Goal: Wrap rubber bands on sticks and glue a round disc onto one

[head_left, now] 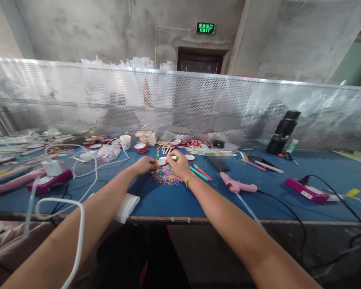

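Note:
My left hand (147, 165) pinches a small upright flat stick (158, 154) with bands of red and green on it. My right hand (180, 163) is closed around a white marker pen (168, 158) with a green end. The pen's other end points left and meets or nearly meets the stick; the exact contact is too small to make out. Beneath both hands lies a loose pile of small colourful rubber bands (167, 176). Right of the pile are a teal marker (200, 173) and a pink marker (203, 172) on the blue table (159, 200).
A pink glue gun (236, 185) lies to the right, its cord trailing off. Further right are a purple power strip (307, 190) and a black bottle (282, 132). A paper cup (125, 142) and red-rimmed lids (141, 148) stand behind. White cable (81, 224) loops at left.

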{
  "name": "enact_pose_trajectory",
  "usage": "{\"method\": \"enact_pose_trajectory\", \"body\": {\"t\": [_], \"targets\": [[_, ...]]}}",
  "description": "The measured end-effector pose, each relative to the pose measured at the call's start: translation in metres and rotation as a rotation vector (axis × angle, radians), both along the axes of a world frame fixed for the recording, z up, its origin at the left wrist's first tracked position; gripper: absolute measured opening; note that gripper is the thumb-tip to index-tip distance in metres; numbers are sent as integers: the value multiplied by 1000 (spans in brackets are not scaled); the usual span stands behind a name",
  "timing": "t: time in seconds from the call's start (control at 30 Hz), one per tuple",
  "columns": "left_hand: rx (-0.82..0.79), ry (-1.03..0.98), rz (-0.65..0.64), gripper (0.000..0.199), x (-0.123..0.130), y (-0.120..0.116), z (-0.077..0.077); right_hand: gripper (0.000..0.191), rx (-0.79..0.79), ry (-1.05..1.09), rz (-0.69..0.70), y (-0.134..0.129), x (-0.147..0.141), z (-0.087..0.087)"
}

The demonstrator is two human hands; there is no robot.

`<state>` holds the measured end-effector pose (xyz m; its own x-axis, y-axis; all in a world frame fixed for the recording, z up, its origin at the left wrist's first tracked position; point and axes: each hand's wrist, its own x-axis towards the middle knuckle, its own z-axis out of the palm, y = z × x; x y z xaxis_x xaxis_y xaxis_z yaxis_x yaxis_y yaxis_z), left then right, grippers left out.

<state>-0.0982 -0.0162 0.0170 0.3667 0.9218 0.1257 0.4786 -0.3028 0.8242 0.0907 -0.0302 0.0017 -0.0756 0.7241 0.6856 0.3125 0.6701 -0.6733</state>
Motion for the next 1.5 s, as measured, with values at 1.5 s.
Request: {"method": "enact_pose_trajectory", "body": {"t": [1.5], "targets": [[155, 161, 101, 34, -10, 8, -9, 36, -91, -91, -140, 2, 7, -6]]}}
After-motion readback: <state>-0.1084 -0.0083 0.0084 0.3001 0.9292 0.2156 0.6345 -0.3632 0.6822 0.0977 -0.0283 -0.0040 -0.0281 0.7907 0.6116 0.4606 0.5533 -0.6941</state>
